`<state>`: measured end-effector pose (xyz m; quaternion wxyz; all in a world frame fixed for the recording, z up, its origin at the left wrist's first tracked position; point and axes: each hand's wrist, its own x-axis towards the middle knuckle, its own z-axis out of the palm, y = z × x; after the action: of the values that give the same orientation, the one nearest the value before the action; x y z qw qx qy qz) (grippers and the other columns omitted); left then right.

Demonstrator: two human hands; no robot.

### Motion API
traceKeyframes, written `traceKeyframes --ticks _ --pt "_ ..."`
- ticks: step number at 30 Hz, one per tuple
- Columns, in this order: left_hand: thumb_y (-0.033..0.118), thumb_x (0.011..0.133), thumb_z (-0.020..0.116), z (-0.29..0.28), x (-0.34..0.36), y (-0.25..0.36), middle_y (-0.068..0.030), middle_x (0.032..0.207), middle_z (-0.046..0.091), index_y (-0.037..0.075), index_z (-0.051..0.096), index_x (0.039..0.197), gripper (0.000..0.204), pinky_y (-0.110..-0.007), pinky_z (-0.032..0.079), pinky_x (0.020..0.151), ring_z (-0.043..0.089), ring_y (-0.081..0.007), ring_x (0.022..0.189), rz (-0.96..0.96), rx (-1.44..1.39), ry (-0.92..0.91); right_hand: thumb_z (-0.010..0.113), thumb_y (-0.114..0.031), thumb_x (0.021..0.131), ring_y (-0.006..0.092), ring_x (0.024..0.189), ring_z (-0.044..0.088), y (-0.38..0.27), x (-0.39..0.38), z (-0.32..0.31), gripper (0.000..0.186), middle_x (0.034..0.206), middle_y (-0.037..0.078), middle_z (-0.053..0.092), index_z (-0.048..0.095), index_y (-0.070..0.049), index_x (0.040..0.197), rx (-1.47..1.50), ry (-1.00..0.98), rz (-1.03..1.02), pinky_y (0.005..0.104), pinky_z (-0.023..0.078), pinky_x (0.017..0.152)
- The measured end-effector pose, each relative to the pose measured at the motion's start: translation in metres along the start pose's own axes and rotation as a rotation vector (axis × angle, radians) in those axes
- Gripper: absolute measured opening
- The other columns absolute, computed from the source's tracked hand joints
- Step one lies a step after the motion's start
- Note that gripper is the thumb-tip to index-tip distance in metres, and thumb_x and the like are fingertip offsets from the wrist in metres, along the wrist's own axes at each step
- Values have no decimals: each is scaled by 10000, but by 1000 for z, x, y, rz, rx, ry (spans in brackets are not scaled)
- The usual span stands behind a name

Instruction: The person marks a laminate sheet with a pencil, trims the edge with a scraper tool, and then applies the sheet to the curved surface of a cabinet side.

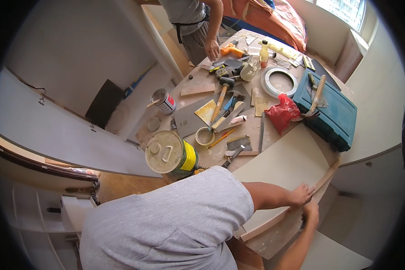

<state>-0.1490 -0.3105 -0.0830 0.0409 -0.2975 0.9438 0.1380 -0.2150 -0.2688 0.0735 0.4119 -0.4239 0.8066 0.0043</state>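
A long pale board (279,157) lies diagonally at the table's near right, with a narrow wooden strip (326,174) along its outer edge. My left hand (303,194), at the end of a grey-sleeved arm, has its fingers bent onto that strip. Just below it, my right hand (311,212) is curled at the board's outer edge around something dark, too hidden to name. A large tin with a yellow band (184,155) stands left of the board. A red plastic bag (281,111) and a teal case (335,123) sit beyond it.
A worktable (153,135) holds hammers (220,101), an orange drill (231,50), a paint can (164,101), a tape roll (279,81) and several other tools. Another person's hand (211,48) hangs by the far left edge. White panels (45,117) flank the table.
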Motion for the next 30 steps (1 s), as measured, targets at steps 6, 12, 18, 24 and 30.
traceKeyframes --ticks 6,12,18,24,30 --pt "494 431 1012 -57 -32 13 -216 1716 138 -13 253 1618 1498 -559 294 1185 342 -393 1497 35 1 -153 546 -174 997 466 902 717 38 -70 78 485 1114 339 685 456 -29 1451 60 8 105 550 568 698" --pt "530 345 1025 -70 -36 8 -224 1719 112 -3 187 1637 1630 -569 274 1198 304 -403 1515 -2 91 -196 377 -52 952 449 747 725 82 -141 179 556 984 345 687 398 24 1502 27 -16 173 534 586 653" --pt "557 367 1024 -82 -36 6 -214 1723 103 21 157 1649 1638 -548 280 1201 313 -397 1510 0 126 -235 499 -48 919 513 1163 632 70 -212 219 557 1202 375 651 443 18 1469 -101 2 176 559 496 1009" --pt "520 373 1034 -81 -37 8 -213 1715 125 23 157 1647 1625 -523 283 1203 289 -402 1522 -4 80 -233 492 -51 929 531 1113 644 82 -240 241 533 1141 387 662 449 22 1456 -74 57 107 574 505 972" --pt "488 488 997 -74 -119 10 -302 1678 151 36 177 1637 1483 -558 249 1216 193 -465 1545 -65 -314 12 439 -96 998 527 1072 649 92 -253 182 455 1145 345 676 477 34 1432 38 375 87 568 512 916"
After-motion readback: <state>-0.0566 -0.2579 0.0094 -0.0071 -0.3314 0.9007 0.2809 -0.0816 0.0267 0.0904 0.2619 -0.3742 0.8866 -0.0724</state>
